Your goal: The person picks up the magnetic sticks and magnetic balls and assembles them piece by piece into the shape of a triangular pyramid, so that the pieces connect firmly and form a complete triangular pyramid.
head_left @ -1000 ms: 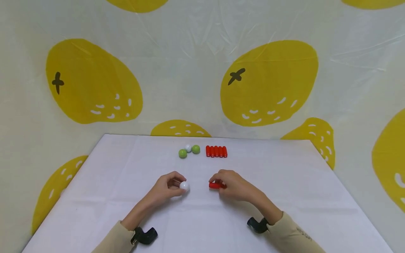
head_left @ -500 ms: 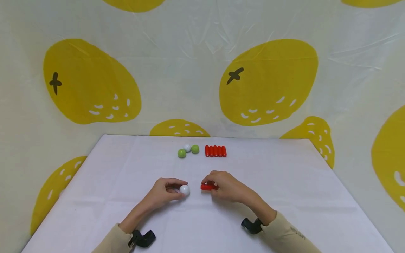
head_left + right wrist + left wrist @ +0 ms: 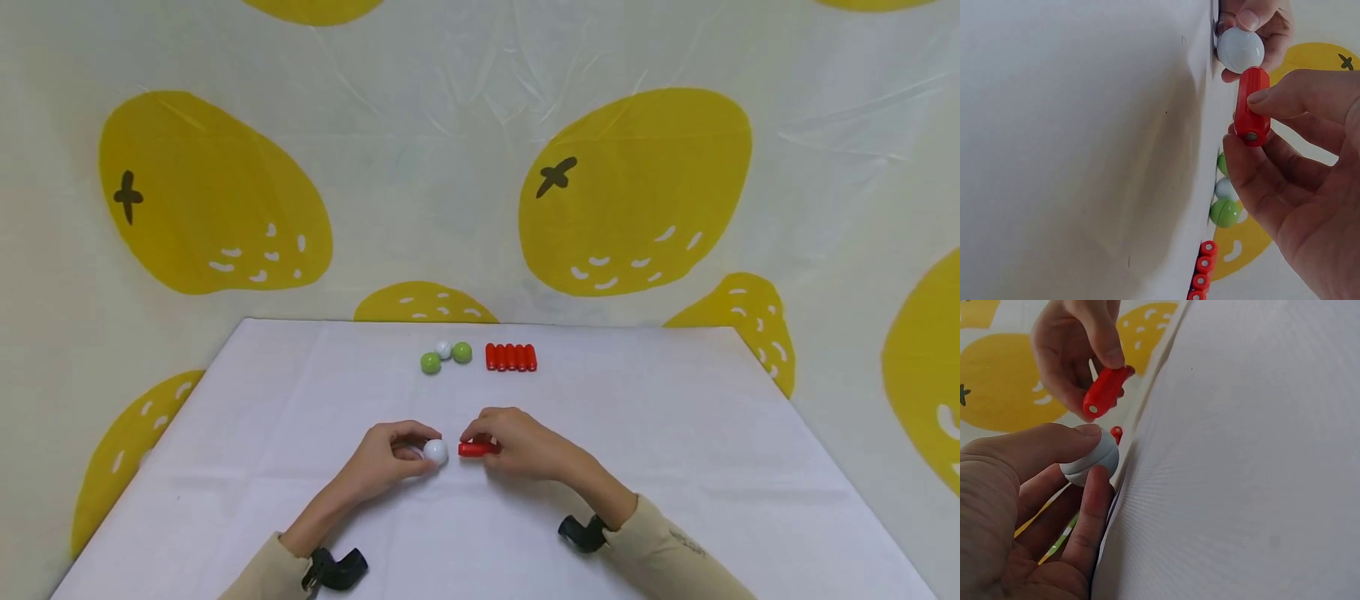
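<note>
My left hand [image 3: 382,457] pinches a glossy white ball [image 3: 435,452] between thumb and fingers. In the left wrist view a seam line runs round the ball [image 3: 1092,456]. Opposite it, my right hand [image 3: 523,444] holds a short red rod [image 3: 474,450] by thumb and fingertips. The rod lies about level, its free end pointing at the ball, with a small gap between them in the head view. A round, metal-looking spot shows in the end of the rod [image 3: 1252,119] in the right wrist view.
Farther back on the white-covered table [image 3: 637,392] sit two green balls [image 3: 431,362] and a white ball [image 3: 443,350] in a cluster. Right of them several red rods [image 3: 512,357] lie side by side in a row. A lemon-print cloth [image 3: 427,183] hangs behind.
My right hand has moved left with the red rod, narrowing the gap to the white ball. The left hand has shifted slightly toward me, still holding the ball.
</note>
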The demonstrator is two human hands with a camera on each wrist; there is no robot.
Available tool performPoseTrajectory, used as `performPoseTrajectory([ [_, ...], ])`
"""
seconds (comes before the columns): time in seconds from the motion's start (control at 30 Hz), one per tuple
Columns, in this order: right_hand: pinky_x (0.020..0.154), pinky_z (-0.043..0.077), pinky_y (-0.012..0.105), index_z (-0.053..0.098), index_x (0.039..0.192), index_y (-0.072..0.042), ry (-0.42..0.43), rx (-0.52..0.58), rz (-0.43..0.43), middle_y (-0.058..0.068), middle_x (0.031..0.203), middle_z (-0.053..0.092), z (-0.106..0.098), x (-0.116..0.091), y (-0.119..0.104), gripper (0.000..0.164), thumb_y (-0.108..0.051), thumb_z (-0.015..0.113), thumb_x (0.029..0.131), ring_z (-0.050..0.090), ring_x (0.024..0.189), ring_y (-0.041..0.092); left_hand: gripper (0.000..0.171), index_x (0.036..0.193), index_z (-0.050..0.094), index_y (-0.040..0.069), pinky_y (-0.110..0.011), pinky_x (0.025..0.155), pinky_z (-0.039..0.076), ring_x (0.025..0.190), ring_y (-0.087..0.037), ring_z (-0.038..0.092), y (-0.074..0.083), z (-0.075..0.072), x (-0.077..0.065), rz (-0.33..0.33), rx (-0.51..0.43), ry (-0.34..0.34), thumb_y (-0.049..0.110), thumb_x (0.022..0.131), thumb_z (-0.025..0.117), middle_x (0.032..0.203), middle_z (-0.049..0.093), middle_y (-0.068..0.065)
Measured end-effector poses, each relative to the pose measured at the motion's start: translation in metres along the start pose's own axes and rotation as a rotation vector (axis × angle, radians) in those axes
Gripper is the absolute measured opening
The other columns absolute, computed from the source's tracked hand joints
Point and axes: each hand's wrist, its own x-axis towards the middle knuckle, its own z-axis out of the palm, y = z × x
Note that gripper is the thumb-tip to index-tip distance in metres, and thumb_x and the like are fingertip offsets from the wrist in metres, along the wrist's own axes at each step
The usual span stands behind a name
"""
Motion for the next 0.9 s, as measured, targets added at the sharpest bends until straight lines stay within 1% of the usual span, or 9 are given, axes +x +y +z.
performPoseTrajectory([
  [0.17,0.092,0.054,0.026,0.074,0.124,-0.015,-0.011,-0.005,0.0,-0.001,0.114,0.071,0.0043,0.0046,-0.0003,0.033,-0.01,0.075,0.091,0.061,0.103,0.01,0.038,0.119,0.074,0.012,-0.018,0.081,0.057,0.092,-0.012,0.07,-0.0004,0.0002,0.0003,0.013,0.004,0.003,0.017,0.083,0.087,0.111,0.074,-0.009],
  [0.47,0.091,0.054,0.025,0.074,0.123,-0.015,-0.001,-0.019,0.002,-0.002,0.112,0.071,0.0083,0.0084,-0.0013,0.033,-0.008,0.074,0.091,0.061,0.101,0.009,0.038,0.119,0.074,0.012,-0.018,0.08,0.057,0.092,-0.011,0.071,0.0017,0.0007,0.0009,0.02,-0.006,-0.006,0.017,0.084,0.086,0.111,0.075,-0.009],
  [0.63,0.091,0.054,0.024,0.074,0.123,-0.015,-0.008,-0.006,-0.003,-0.001,0.113,0.071,0.0092,0.0093,-0.0038,0.032,-0.008,0.073,0.091,0.061,0.101,0.009,0.038,0.118,0.074,0.009,-0.018,0.078,0.056,0.085,-0.009,0.071,0.0008,0.0005,0.0003,0.023,-0.017,-0.006,0.015,0.083,0.086,0.107,0.075,-0.01],
  [0.77,0.091,0.055,0.025,0.074,0.122,-0.013,-0.01,-0.002,-0.012,0.0,0.113,0.071,0.01,0.0096,-0.006,0.032,-0.006,0.072,0.091,0.061,0.101,0.01,0.039,0.118,0.073,0.006,-0.018,0.076,0.055,0.08,-0.009,0.071,-0.0008,0.0004,-0.0005,0.027,-0.027,-0.01,0.015,0.082,0.086,0.104,0.075,-0.012],
  [0.9,0.089,0.054,0.024,0.074,0.121,-0.012,-0.007,-0.001,-0.014,0.0,0.111,0.071,0.0109,0.0102,-0.0068,0.032,-0.006,0.072,0.091,0.061,0.099,0.009,0.04,0.118,0.073,0.008,-0.018,0.076,0.055,0.08,-0.009,0.07,-0.0022,0.0001,-0.0005,0.02,-0.026,-0.01,0.015,0.082,0.087,0.105,0.074,-0.011],
])
